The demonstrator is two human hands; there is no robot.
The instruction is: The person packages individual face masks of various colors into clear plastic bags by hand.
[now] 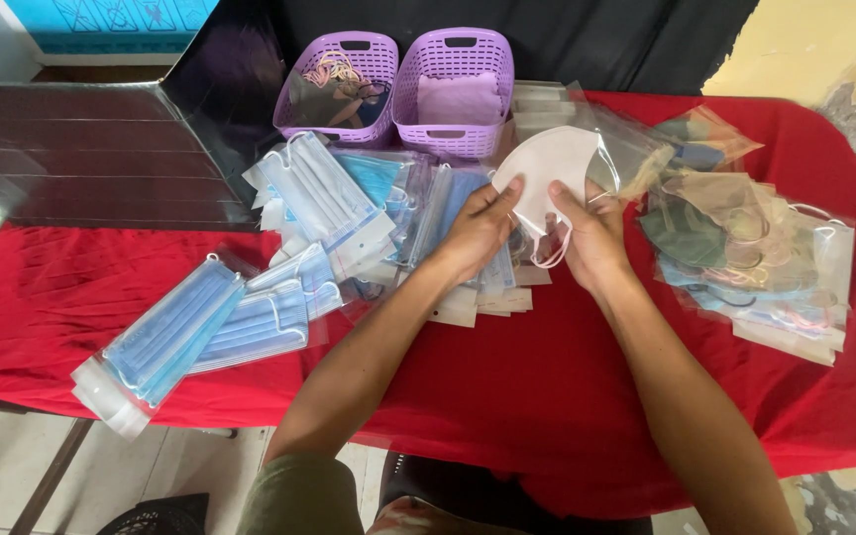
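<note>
From my feed, the bench [507, 396] w/ its red cloth carries everything; two purple baskets [453, 94] sit beyond my hands at the far edge, piles of bagged blue masks [220, 322] spread off to the left of the left grip, and bagged coloured masks [745, 258] lie just right of the right grip. Between both grips, lifted just above the cloth, is the white folded mask [545, 168]. Left hand [478, 233] pinches its lower left edge, thumb on top; right hand [594, 233] is closed on the lower right edge near the ear loop. I'd judge it v. light, soft, creasable, not slippery: best held by edges, as now. Long axis runs roughly left-right, the curved fold edge pointing away from me, loops dangling toward me.
</note>
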